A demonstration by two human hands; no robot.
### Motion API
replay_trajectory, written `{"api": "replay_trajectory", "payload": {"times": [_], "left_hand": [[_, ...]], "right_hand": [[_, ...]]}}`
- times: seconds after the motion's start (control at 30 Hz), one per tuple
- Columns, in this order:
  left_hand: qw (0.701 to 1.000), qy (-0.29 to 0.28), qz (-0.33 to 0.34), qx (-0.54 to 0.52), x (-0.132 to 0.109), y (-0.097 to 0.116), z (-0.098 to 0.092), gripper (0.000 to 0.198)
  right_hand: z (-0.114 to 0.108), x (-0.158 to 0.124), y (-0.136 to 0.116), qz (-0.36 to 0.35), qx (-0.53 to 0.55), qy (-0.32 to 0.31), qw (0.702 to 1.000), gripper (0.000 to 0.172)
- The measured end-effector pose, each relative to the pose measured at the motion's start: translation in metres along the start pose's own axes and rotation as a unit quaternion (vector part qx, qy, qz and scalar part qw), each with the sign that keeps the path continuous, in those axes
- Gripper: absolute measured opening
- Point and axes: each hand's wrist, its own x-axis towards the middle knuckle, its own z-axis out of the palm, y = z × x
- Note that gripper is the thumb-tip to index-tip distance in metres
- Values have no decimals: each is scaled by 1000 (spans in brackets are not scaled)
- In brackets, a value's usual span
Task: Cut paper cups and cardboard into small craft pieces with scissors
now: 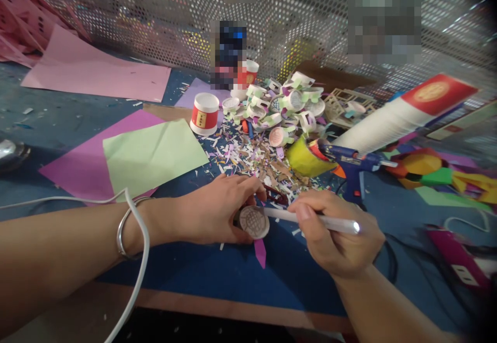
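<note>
My left hand (217, 209) is closed round a small round disc (254, 222) with a grid pattern on its face, held on edge just above the blue mat (217, 270). My right hand (336, 231) grips a white pen-like tool (310, 219) whose tip touches the disc's right side. A purple paper strip (260, 251) hangs below the disc. A silver bangle (123, 229) sits on my left wrist, and a white cable (142, 249) loops over that forearm.
Paper scraps (248, 154) litter the mat ahead. Behind them lie several decorated cup pieces (287, 104), a red-and-white paper cup (204, 113), a blue glue gun (351, 160), a stack of cups (396, 115), green (151, 156) and purple (77, 164) paper sheets. Perforated metal mesh (310, 16) backs the table.
</note>
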Motion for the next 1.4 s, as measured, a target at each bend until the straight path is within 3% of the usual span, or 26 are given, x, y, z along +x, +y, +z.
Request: {"api": "replay_trajectory", "payload": {"times": [0.33,1.4], "left_hand": [[1000,0,6,11,0,0,0,51],[1000,-9,7,18,0,1,0,48]], "right_hand": [[-3,-1,-1,-2,-13,29,999,14],[-5,-3,-4,1,5,25,1000,16]]}}
